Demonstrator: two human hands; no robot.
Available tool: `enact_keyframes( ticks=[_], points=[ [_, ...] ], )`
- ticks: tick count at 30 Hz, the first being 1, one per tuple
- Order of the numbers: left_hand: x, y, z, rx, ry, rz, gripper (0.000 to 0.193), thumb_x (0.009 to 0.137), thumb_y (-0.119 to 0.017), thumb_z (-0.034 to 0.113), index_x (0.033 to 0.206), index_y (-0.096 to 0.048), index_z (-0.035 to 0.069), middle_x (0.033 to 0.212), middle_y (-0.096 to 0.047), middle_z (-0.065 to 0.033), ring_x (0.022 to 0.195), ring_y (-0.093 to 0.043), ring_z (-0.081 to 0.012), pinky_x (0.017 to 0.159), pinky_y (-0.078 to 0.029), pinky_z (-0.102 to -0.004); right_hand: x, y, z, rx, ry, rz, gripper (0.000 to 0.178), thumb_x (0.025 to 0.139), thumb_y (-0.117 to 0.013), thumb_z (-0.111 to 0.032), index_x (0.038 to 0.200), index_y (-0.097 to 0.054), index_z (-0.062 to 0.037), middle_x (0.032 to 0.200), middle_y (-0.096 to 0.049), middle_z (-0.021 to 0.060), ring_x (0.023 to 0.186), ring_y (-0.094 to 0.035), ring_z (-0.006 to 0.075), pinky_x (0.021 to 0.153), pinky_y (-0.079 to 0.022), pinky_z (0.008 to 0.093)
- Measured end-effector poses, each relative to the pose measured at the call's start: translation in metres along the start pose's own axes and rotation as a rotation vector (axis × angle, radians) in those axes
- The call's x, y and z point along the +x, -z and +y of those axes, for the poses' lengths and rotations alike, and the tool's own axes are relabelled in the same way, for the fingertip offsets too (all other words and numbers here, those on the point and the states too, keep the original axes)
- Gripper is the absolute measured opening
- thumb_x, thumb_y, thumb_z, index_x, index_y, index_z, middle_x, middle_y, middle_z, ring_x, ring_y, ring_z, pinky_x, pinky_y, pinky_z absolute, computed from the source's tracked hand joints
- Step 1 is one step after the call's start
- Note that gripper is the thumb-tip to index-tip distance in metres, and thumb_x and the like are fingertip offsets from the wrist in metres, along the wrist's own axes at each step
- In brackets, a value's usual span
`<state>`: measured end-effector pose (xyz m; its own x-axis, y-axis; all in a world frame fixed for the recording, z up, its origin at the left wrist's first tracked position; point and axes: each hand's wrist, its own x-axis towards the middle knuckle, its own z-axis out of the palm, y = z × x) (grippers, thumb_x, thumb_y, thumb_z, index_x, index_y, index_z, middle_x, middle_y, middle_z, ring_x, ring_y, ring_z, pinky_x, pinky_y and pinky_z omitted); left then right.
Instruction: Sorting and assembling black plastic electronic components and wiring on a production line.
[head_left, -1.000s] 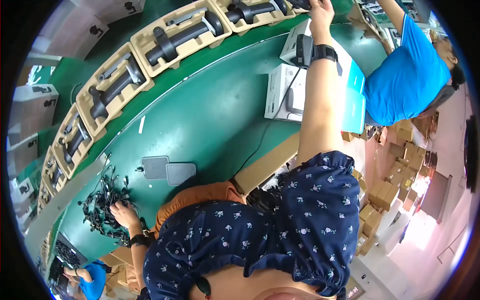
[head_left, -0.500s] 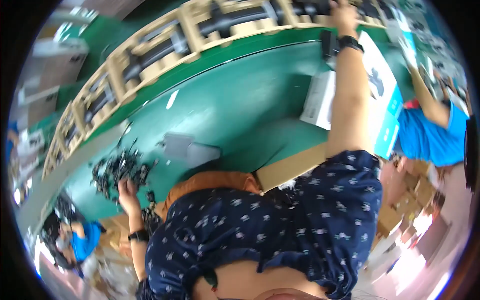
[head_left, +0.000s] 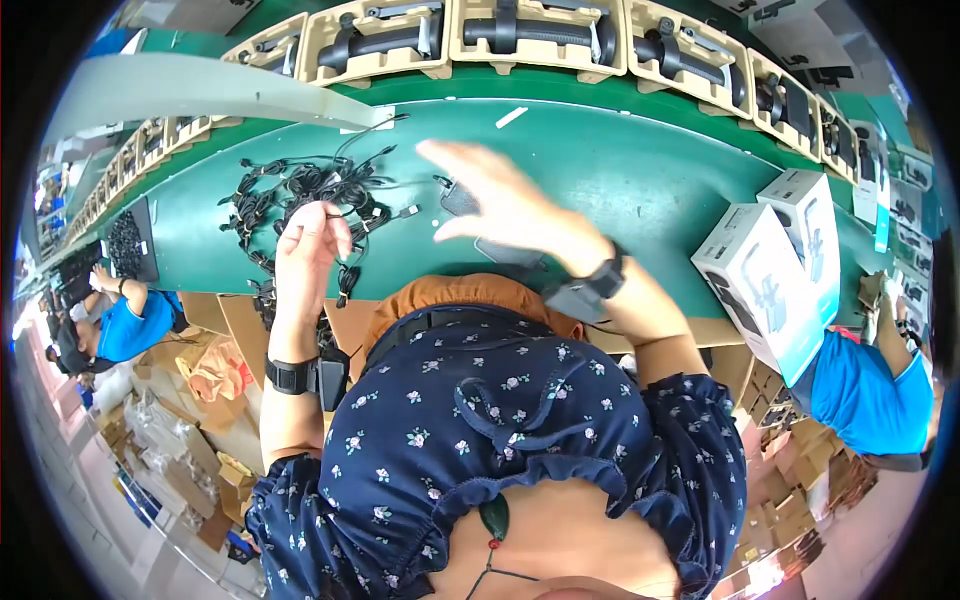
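A tangled pile of black cables (head_left: 345, 185), many tied in small bundles, lies on the green table at the left. My left hand (head_left: 305, 245) is over the near side of the pile, its fingers pinched on a black cable, most of which the fingers hide. My right hand (head_left: 510, 205) hovers over the middle of the table with fingers stretched out and nothing in it. Under and beside it lie dark grey flat pieces (head_left: 510, 252), one partly covered by the hand. Both wrists wear black bands.
Along the far edge runs a row of tan moulded trays (head_left: 540, 62) holding black devices. White and blue printed boxes (head_left: 765, 275) stand at the right. A pale beam (head_left: 215, 95) crosses the upper left. Co-workers in blue shirts (head_left: 875, 390) work at both sides.
My right hand has come back from the trays at the far right to the table's middle, now open. My left hand stays at the cables. The whole view has turned.
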<state>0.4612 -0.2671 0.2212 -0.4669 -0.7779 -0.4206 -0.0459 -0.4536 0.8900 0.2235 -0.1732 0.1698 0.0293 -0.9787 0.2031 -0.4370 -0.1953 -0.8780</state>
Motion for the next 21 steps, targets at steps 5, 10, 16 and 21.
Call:
enact_keyframes(
  ticks=[5,10,16,21],
  points=[
    [-0.007,-0.033,0.000,-0.380,0.059,-0.280,0.028,0.094,-0.047,0.028,0.096,-0.053,0.001,0.064,-0.051,-0.0046,0.052,-0.044,-0.0129,0.052,-0.036,-0.0245,0.014,-0.047,-0.011,0.233,-0.079,-0.140,0.049,0.081,-0.063,-0.015,0.126,-0.044,-0.0111,0.114,-0.054,0.0140,0.110,-0.049,0.0257,0.091,-0.042,0.0356],
    [0.004,-0.049,-0.006,-0.157,-0.247,-0.088,0.044,0.091,-0.053,0.022,0.124,-0.037,-0.001,0.103,-0.055,-0.0150,0.096,-0.057,-0.0214,0.084,-0.044,-0.0319,0.009,-0.040,-0.017,0.899,-0.345,0.155,0.018,0.094,-0.046,-0.017,0.107,-0.042,-0.0056,0.078,-0.052,0.0037,0.069,-0.051,0.0106,0.067,-0.045,0.0270],
    [0.014,-0.083,-0.063,0.013,-0.023,-0.626,0.042,0.088,-0.057,0.016,0.122,-0.038,0.001,0.085,-0.057,-0.0066,0.075,-0.059,-0.0137,0.068,-0.046,-0.0248,0.009,-0.021,-0.043,1.118,-0.459,0.386,0.039,0.097,-0.028,-0.041,0.110,-0.041,-0.0075,0.066,-0.043,0.0014,0.054,-0.035,0.0104,0.059,-0.040,0.0278],
    [0.032,-0.054,-0.063,0.160,0.223,-0.709,0.017,0.092,-0.049,0.018,0.098,-0.055,0.003,0.064,-0.047,0.0028,0.051,-0.039,-0.0041,0.051,-0.035,-0.0176,-0.021,0.019,-0.021,0.877,-0.331,0.550,0.041,0.098,-0.023,-0.041,0.108,-0.045,-0.0074,0.051,-0.035,-0.0002,0.047,-0.032,0.0098,0.052,-0.033,0.0248]
  ],
)
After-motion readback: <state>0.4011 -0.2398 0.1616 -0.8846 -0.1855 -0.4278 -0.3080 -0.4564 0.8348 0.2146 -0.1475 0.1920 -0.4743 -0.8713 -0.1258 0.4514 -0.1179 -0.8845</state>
